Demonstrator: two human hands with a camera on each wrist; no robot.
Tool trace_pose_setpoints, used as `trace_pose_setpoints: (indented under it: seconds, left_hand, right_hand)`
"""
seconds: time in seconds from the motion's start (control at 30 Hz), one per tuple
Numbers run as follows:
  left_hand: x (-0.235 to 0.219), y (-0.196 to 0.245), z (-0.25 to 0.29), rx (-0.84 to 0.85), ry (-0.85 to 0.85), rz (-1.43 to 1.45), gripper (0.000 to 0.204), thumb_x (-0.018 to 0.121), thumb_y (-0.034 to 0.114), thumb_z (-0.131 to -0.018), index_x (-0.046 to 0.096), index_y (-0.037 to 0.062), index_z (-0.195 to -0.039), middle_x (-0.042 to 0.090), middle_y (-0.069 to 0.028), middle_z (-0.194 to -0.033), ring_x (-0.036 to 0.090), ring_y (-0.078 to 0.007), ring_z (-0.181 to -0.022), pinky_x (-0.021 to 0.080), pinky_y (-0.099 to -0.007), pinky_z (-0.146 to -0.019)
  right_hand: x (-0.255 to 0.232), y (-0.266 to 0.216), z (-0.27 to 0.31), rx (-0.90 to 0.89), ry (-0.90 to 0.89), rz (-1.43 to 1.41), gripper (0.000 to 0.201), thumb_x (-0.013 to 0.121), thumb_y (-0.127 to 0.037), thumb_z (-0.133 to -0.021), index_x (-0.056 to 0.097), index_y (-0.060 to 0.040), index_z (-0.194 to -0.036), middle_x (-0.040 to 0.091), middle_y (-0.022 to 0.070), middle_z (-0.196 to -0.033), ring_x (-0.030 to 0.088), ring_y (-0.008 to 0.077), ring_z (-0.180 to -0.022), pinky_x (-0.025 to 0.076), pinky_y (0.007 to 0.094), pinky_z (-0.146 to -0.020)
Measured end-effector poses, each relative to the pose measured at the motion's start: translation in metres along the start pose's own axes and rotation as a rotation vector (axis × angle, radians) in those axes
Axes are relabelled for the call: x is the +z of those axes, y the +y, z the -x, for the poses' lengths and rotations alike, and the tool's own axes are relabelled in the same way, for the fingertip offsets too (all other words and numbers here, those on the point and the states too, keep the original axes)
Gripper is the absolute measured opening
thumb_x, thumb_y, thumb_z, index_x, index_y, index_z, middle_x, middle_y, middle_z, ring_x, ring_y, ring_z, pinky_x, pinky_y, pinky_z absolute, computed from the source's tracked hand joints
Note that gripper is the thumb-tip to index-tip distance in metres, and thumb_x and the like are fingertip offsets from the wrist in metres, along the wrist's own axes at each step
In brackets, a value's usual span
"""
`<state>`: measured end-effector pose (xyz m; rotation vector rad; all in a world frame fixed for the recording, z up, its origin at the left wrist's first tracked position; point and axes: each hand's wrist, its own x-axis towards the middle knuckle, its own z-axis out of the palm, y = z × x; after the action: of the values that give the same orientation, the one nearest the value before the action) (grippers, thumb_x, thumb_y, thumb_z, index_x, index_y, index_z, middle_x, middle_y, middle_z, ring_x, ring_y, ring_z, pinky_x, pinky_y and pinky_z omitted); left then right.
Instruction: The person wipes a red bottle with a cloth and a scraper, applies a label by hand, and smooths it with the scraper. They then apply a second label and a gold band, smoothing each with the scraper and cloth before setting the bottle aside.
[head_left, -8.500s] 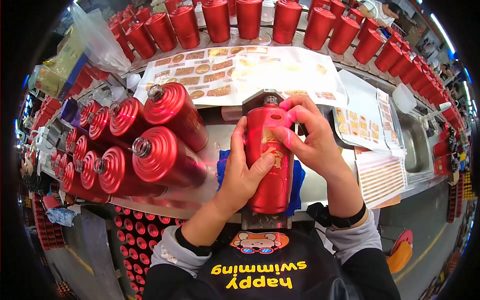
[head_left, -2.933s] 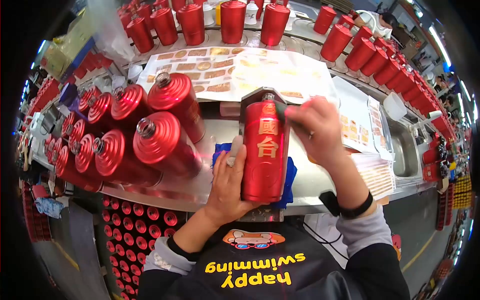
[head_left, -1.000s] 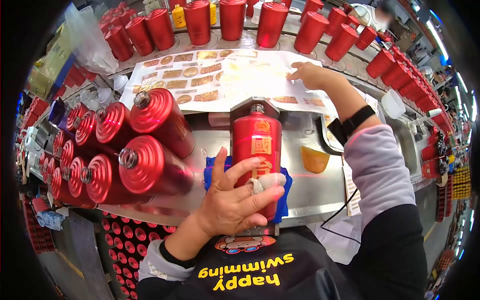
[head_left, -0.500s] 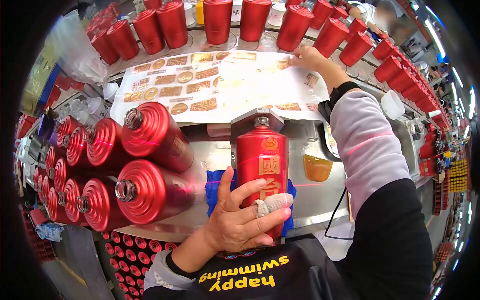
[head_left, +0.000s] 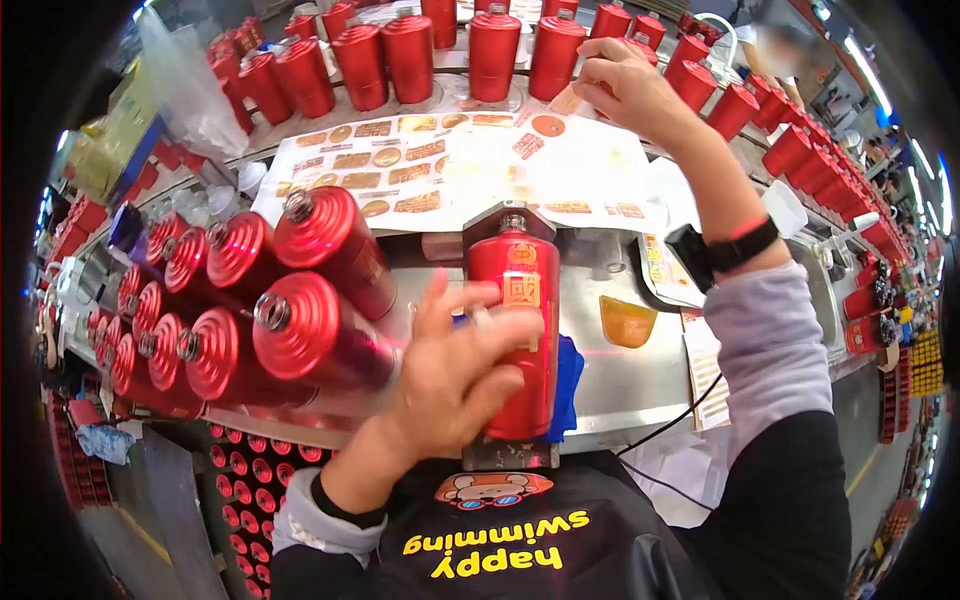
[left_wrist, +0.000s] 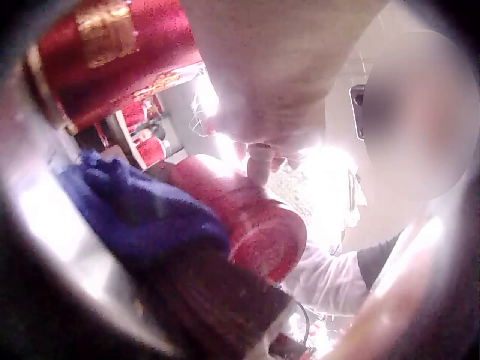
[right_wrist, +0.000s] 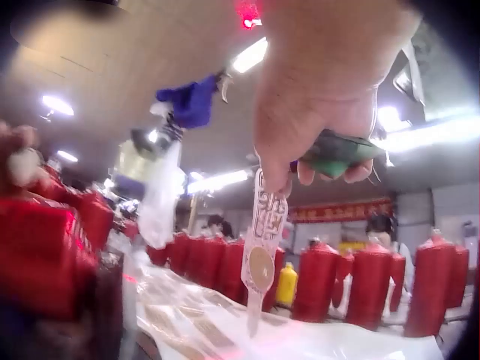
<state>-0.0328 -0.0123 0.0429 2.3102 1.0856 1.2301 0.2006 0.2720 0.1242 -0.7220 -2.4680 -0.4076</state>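
Note:
A red bottle (head_left: 522,400) with gold characters lies in a metal holder, neck away from the body. Blurred in the head view, my left hand (head_left: 455,375) is over its left side with fingers spread; contact cannot be told. The left wrist view has this hand (left_wrist: 274,67) above the bottle (left_wrist: 262,236), one finger wrapped in pale material. My right hand (head_left: 635,100), raised over the far edge of the patterned sheet (head_left: 470,180), pinches a clear strip (right_wrist: 262,259) with a disc and characters. A dark green object (right_wrist: 337,154) is tucked within the same right hand (right_wrist: 322,82).
Red bottles (head_left: 310,325) are grouped at left; more red bottles (head_left: 495,60) line the far curved track. Blue cloth (head_left: 567,385) lies under the holder's bottle. An amber piece (head_left: 627,322) lies at right, near a tray (head_left: 668,275) and a sink (head_left: 830,290). Another person is at upper right.
My right hand has risen from the sheet with the clear strip, which hangs from its fingers. My left hand has shifted up and left from the bottle's lower part.

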Motion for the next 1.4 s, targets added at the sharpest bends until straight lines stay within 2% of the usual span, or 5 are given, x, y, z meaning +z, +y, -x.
trace_pose_setpoints:
  seconds: [0.2, 0.27, 0.53, 0.8, 1.4]
  left_hand:
    - [-0.020, 0.015, -0.071, 0.105, 0.425, -0.389, 0.071, 0.072, 0.021, -0.082, 0.040, -0.0003, -0.141, 0.050, -0.0213, -0.134, 0.044, -0.0390, -0.124, 0.027, -0.0472, -0.108]
    - [-0.028, 0.023, -0.086, 0.163, 0.351, -0.541, 0.039, 0.071, 0.017, -0.081, 0.061, 0.0018, -0.115, 0.058, -0.0157, -0.114, 0.051, -0.0339, -0.112, 0.037, -0.0451, -0.098]
    - [-0.006, 0.070, -0.071, -0.153, 0.363, 0.675, 0.012, 0.062, 0.009, -0.095, 0.066, -0.0017, -0.099, 0.063, -0.0018, -0.079, 0.054, -0.0047, -0.067, 0.042, -0.0232, -0.056]
    - [0.020, 0.050, 0.022, -0.644, 0.498, 0.840, 0.015, 0.056, 0.013, -0.099, 0.062, 0.0012, -0.106, 0.068, -0.0034, -0.088, 0.060, -0.0066, -0.066, 0.050, -0.0210, -0.060]
    - [0.029, 0.019, 0.070, -0.727, 0.485, 0.845, 0.014, 0.059, 0.019, -0.096, 0.062, 0.0059, -0.102, 0.065, -0.0001, -0.087, 0.057, -0.0049, -0.070, 0.044, -0.0206, -0.063]
  right_hand:
    - [-0.112, -0.116, 0.000, -0.310, -0.016, -0.064, 0.013, 0.070, -0.013, -0.087, 0.064, -0.0016, -0.090, 0.056, 0.0130, -0.129, 0.056, 0.0296, -0.115, 0.046, 0.0401, -0.094]
    - [-0.122, -0.135, 0.014, -0.256, 0.008, -0.170, 0.015, 0.071, -0.014, -0.087, 0.065, -0.0017, -0.094, 0.057, 0.0128, -0.129, 0.056, 0.0278, -0.116, 0.046, 0.0391, -0.094]
    - [-0.075, -0.191, 0.112, 0.201, -0.058, -1.028, 0.044, 0.079, -0.030, -0.083, 0.067, -0.0020, -0.115, 0.059, 0.0104, -0.123, 0.058, 0.0144, -0.105, 0.050, 0.0308, -0.079]
    - [-0.069, -0.218, 0.178, 0.599, -0.095, -1.293, 0.015, 0.069, -0.015, -0.091, 0.062, -0.0028, -0.085, 0.056, 0.0140, -0.128, 0.054, 0.0149, -0.108, 0.043, 0.0292, -0.087]
    - [-0.033, -0.232, 0.188, 0.724, -0.071, -1.176, 0.022, 0.068, -0.021, -0.093, 0.061, -0.0041, -0.081, 0.058, 0.0126, -0.119, 0.051, 0.0166, -0.108, 0.038, 0.0333, -0.092]
